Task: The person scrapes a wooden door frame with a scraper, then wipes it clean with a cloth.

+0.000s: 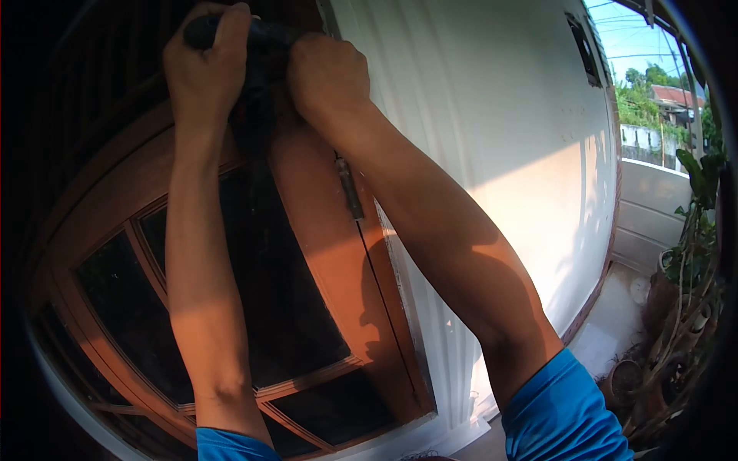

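Note:
Both arms reach up to the top of the head view, in front of a brown wooden window (323,223). My left hand (206,65) is closed around the rounded end of a dark handheld tool (265,37), its thumb lying over the tool. My right hand (329,75) is clenched in a fist on the other side of the same tool, near the window frame's hinged edge. Shadow hides the tool's lower part, so its exact kind cannot be made out. A metal hinge (348,188) sits just below my right hand.
Right of the window runs a white wall (500,138), partly sunlit, with a dark opening (584,50) high up. Potted plants (684,307) and a low white fence (653,207) stand at the far right. Dark glass panes (269,269) fill the window.

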Available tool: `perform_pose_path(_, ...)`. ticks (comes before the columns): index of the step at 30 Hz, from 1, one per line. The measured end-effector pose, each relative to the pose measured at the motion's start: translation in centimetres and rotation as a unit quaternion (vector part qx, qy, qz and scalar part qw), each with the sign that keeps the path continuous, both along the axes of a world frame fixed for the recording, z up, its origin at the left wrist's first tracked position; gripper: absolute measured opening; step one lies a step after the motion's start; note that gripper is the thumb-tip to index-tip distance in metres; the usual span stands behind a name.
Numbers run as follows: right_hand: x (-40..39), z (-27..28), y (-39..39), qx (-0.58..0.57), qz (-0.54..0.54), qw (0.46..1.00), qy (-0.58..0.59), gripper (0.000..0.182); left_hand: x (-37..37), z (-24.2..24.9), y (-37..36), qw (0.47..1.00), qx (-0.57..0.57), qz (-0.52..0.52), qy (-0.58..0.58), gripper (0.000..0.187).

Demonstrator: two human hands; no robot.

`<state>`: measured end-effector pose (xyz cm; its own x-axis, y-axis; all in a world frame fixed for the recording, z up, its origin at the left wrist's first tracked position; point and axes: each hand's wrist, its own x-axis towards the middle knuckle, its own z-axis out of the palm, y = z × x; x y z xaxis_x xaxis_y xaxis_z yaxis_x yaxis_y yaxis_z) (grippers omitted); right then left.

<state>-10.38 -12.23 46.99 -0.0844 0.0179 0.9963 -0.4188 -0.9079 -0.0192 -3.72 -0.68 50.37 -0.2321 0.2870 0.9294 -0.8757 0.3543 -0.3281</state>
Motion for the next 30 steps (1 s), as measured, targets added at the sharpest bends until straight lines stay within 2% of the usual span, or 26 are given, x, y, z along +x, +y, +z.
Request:
perform_pose_path(3,0.0,-2.8,0.0,0.017,-0.011,1.0,0.005,0.017,-0.5,-3.5,0.0,0.998,0.021,-0.047,0.02,0.025)
perform_pose_path(6,-0.1,-3.3,-0.5,0.011,-0.033,0.999,0.01,0.017,-0.5,-4.3,-0.3,0.998,0.02,-0.054,0.035,0.022)
perform_pose_path(12,-0.6,1.7,0.5,0.013,0.009,1.0,0.025,0.019,0.7,2.5,0.3,0.997,0.035,-0.033,0.057,0.023)
perform_pose_path(14,-0.7,1.2,0.8,0.046,0.002,0.998,0.032,0.016,0.9,1.4,0.3,0.998,0.042,-0.022,0.048,0.023)
perform_pose_path(19,-0.8,-4.4,0.2,0.058,-0.011,0.998,0.035,0.016,-0.7,-4.5,0.2,0.998,0.039,-0.036,0.018,0.02)
perform_pose_path(21,-0.7,-4.7,0.1,0.058,-0.018,0.997,0.038,0.017,-1.1,-5.9,0.0,0.998,0.038,-0.044,0.027,0.02)
perform_pose_path(24,-0.8,-2.5,0.2,0.03,-0.01,0.999,0.027,0.018,-0.1,-2.4,0.2,0.998,0.048,-0.021,0.034,0.022)
perform_pose_path(27,-0.1,1.5,0.1,0.023,0.008,0.999,0.023,0.019,1.6,2.7,0.2,0.997,0.037,-0.048,0.04,0.023)
perform_pose_path(30,0.9,2.1,-0.5,0.023,0.01,0.999,0.027,0.019,1.6,2.8,0.7,0.998,0.006,0.038,0.041,0.024)
